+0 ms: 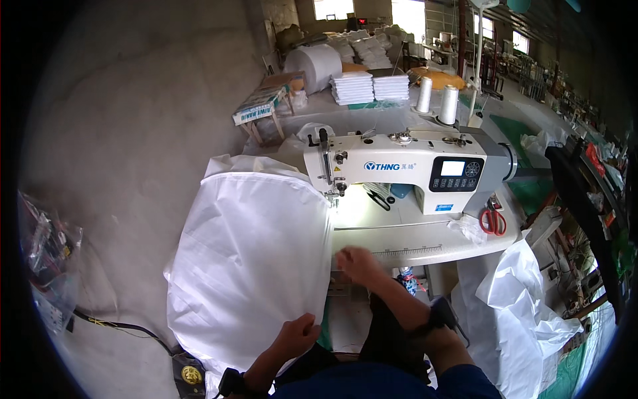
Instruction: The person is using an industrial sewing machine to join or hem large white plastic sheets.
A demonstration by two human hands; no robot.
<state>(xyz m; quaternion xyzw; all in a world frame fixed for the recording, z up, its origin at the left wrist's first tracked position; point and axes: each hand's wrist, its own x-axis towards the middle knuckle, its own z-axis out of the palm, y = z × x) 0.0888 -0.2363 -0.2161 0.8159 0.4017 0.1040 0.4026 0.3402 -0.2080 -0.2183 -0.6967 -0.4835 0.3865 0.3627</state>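
Note:
A large white fabric piece (249, 253), shaped like a sack with a hemmed curved top edge, hangs over the left end of the sewing table. Its upper right edge runs under the needle area of a white sewing machine (392, 159), where a lamp shines. My left hand (296, 337) is closed in a fist against the fabric's lower right part; what it grips, if anything, is hidden. Slightly blurred, my right hand (359, 266) is closed too, by the table's front edge just right of the fabric; its fingers hide any content.
Red-handled scissors (493, 222) lie at the table's right end, near a white scrap (469, 230). Two thread cones (448, 105) stand behind the machine. White sheeting (525, 312) hangs at right. Farther back are folded white stacks (352, 88) and a large roll (314, 68).

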